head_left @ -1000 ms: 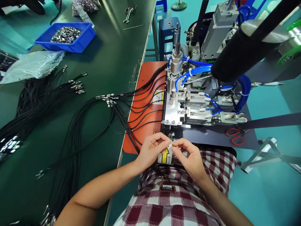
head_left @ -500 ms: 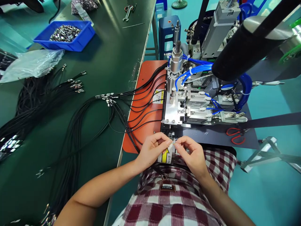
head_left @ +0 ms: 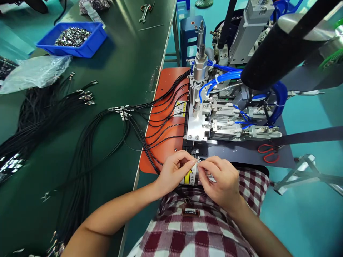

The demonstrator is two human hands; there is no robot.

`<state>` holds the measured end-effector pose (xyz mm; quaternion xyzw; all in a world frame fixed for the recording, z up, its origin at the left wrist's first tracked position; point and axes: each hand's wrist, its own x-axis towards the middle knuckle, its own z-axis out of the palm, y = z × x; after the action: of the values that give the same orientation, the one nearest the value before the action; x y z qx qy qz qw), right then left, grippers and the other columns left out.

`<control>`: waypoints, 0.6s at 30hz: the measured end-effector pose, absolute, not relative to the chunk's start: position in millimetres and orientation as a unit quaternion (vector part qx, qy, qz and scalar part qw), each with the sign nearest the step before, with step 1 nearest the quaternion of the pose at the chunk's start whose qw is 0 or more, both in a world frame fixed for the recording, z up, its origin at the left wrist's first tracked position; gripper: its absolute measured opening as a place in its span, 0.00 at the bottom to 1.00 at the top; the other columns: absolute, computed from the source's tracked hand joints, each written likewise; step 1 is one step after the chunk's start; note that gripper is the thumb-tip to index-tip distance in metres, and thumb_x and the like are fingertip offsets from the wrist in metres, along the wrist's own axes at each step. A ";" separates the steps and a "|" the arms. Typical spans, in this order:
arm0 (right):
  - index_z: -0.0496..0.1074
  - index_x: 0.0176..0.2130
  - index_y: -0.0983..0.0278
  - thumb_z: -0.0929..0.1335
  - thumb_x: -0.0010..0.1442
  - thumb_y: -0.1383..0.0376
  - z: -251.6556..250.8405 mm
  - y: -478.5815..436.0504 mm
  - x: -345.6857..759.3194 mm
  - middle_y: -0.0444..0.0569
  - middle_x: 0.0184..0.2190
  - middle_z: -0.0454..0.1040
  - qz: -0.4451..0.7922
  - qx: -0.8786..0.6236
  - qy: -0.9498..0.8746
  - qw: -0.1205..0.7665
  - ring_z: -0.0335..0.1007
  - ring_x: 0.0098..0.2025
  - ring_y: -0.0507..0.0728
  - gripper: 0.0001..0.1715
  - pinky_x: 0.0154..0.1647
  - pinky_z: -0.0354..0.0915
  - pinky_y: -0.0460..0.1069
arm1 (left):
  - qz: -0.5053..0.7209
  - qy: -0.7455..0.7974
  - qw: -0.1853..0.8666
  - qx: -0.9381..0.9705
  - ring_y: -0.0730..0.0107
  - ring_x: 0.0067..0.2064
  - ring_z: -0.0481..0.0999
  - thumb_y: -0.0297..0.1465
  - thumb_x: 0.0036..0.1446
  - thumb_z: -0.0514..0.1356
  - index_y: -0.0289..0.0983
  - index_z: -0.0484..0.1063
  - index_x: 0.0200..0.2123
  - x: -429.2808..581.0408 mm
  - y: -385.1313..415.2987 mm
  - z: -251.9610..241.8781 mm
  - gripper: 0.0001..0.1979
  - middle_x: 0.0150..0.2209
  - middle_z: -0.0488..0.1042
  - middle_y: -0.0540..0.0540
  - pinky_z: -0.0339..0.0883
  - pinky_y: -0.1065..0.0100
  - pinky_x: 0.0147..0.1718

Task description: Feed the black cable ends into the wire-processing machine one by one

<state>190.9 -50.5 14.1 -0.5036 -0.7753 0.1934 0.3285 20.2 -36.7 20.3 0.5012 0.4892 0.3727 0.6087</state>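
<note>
At the front of the machine (head_left: 197, 123), my left hand (head_left: 177, 169) and my right hand (head_left: 221, 180) meet fingertip to fingertip. Between them shows a small shiny metal connector (head_left: 198, 161), partly covered by the fingers. My left thumb and forefinger pinch it from the left. On its right side, my right thumb and forefinger are pinched together; whatever lies in them is too small to make out. A label with a yellow arrow (head_left: 189, 177) is just below. Black cables (head_left: 166, 123) run across the orange plate (head_left: 166, 85) into the machine's left edge.
Bundled black cables with metal ends (head_left: 85, 142) lie on the green table (head_left: 128, 60). A blue bin (head_left: 92, 46) of small metal parts, a plastic bag (head_left: 40, 71) and a wrench (head_left: 145, 15) are farther back. Red-handled scissors (head_left: 268, 153) rest on the dark plate at right.
My right hand has turned, with its knuckles shifted slightly to the right and its fingers folded closer together. My left hand keeps its pinch in nearly the same place.
</note>
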 end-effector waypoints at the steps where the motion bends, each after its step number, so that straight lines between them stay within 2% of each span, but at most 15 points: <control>1: 0.72 0.35 0.61 0.68 0.57 0.70 15.6 -50.5 190.6 0.47 0.29 0.74 0.214 -0.507 -0.768 0.329 0.62 0.26 0.53 0.05 0.32 0.57 0.51 | 0.370 0.493 0.598 0.513 0.73 0.31 0.66 0.34 0.59 0.59 0.33 0.73 0.32 20.0 -37.1 19.5 0.10 0.29 0.70 0.47 0.61 0.72 0.30; 7: 0.70 0.32 0.62 0.66 0.60 0.68 18.4 -48.8 193.2 0.45 0.26 0.68 0.413 -0.530 -0.659 0.338 0.60 0.24 0.51 0.05 0.26 0.60 0.48 | 0.360 0.507 0.563 0.544 0.70 0.33 0.69 0.34 0.59 0.60 0.33 0.74 0.31 19.5 -37.8 17.1 0.10 0.30 0.72 0.45 0.62 0.71 0.32; 12: 0.72 0.32 0.63 0.67 0.59 0.64 10.1 -42.8 199.2 0.45 0.25 0.69 0.485 -0.555 -0.564 0.372 0.61 0.25 0.51 0.06 0.25 0.59 0.47 | 0.366 0.493 0.593 0.521 0.74 0.29 0.66 0.35 0.59 0.60 0.33 0.75 0.32 19.3 -36.5 19.4 0.10 0.29 0.70 0.48 0.60 0.73 0.28; 18: 0.73 0.30 0.64 0.69 0.57 0.58 1.7 -36.3 196.6 0.42 0.20 0.65 0.600 -0.515 -0.495 0.359 0.56 0.21 0.49 0.11 0.20 0.54 0.46 | 0.359 0.489 0.616 0.503 0.75 0.28 0.66 0.37 0.58 0.61 0.33 0.75 0.32 18.9 -34.7 23.1 0.12 0.27 0.70 0.48 0.61 0.74 0.26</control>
<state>196.6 -36.3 1.7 -0.5151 -0.4955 0.6003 0.3588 18.9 -34.7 23.1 0.5033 0.4890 0.3587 0.6156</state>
